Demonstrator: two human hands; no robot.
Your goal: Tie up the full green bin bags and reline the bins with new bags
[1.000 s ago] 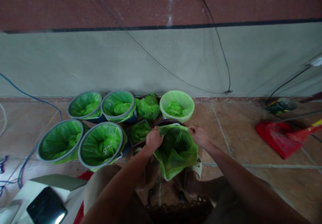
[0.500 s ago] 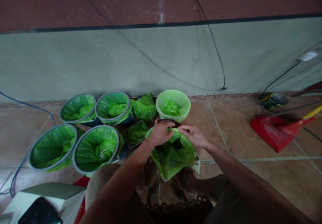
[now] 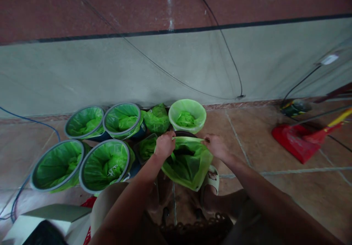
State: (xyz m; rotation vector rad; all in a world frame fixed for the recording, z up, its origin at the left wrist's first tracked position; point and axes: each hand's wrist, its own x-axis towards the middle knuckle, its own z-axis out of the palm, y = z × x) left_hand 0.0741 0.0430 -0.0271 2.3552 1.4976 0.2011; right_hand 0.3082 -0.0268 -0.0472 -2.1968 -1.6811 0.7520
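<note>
A green plastic bag [image 3: 189,164] hangs open in front of me over a dark round bin [image 3: 183,133] whose rim shows just behind it. My left hand [image 3: 164,145] is closed on the bag's left edge. My right hand [image 3: 217,146] pinches the right edge, and the rim of the bag is stretched tight between them. The bag's bottom droops toward my feet and a sandal [image 3: 211,177].
Several grey-rimmed bins lined with green bags [image 3: 106,160] stand at the left by the wall, with a light green bin [image 3: 187,114] and a loose bag bundle [image 3: 157,118]. A red dustpan [image 3: 298,144] lies right. Blue cables [image 3: 19,192] run at the left.
My hands met at the middle of the bag's mouth, then pulled apart again, stretching the rim wide. The view drifted slightly right.
</note>
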